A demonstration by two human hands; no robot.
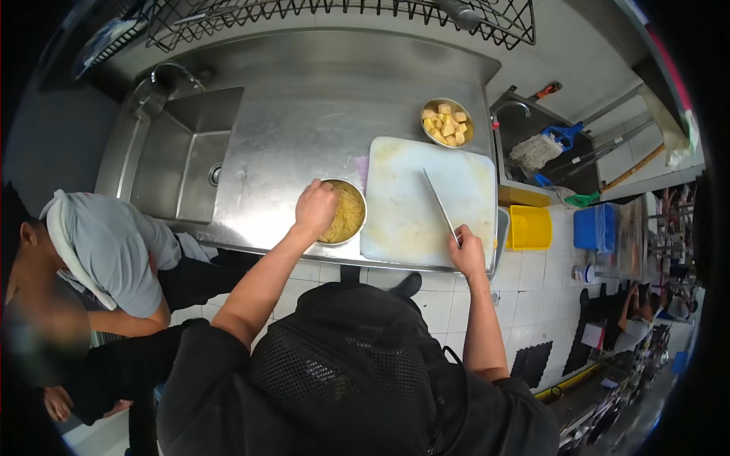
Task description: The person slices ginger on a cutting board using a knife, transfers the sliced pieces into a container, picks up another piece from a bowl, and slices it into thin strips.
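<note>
My left hand (317, 207) is over the left side of a round metal bowl (364, 215) of thin yellow shreds (347, 215). Its fingers are curled together at the shreds, and what they grip, if anything, is hidden. In my right hand (468, 252) is a knife (437, 197), held by its handle. The blade points away from me, above a large white cutting board (411, 205) with pale yellow stains. Behind the board's far edge stands a second metal bowl (426, 115) with several pale yellow chunks (449, 125).
A steel sink (163, 163) is set into the counter at left, under a wire rack (327, 7). One seated person (114, 251) is close on my left. On the right are a yellow bin (530, 228), a blue bin (595, 228) and a mop (536, 152) in another sink.
</note>
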